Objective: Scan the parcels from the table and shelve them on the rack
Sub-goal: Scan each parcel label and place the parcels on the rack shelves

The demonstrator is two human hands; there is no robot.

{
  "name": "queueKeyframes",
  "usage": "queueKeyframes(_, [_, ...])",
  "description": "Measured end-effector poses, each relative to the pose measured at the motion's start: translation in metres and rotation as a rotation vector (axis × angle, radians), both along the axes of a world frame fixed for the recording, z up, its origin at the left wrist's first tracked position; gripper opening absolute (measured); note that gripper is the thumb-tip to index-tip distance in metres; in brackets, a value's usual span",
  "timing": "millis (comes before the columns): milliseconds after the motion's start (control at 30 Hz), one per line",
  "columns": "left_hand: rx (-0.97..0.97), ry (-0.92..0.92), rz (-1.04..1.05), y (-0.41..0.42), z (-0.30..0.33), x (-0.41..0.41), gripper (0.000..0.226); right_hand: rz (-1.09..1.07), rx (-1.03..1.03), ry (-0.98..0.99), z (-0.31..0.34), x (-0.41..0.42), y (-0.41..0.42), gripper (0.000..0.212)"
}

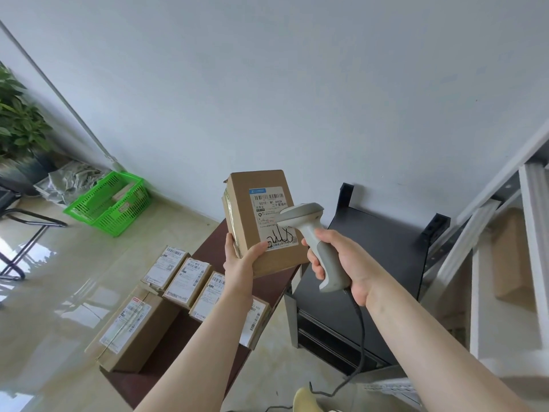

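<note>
your left hand (pixel 240 263) grips one parcel (pixel 261 221) up under the scanner (pixel 315 242) clenched in your right hand (pixel 344 263), while several boxes (pixel 178 281) wait unscanned along the table (pixel 208 248) edge.

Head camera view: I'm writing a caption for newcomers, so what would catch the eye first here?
First, the brown parcel held up at centre by the left hand, label facing the camera. Just right of it, the right hand aims a grey corded scanner at that label. Next comes the bright green basket on the floor at left, then more labelled parcels lying on the dark table below.
</note>
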State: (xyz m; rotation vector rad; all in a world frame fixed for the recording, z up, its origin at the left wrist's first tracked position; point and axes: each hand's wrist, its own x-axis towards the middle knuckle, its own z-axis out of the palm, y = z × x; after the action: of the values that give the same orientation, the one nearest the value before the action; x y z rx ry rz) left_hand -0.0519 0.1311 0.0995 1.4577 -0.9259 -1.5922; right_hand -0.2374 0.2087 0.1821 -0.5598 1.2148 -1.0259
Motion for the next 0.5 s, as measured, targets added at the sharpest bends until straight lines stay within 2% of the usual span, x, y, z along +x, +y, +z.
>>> queueKeyframes(500, [-0.011, -0.006, -0.03, 0.008, 0.005, -0.008, 0.123, -0.089, -0.081, -0.167, 0.018, 0.008, -0.01, 0.033])
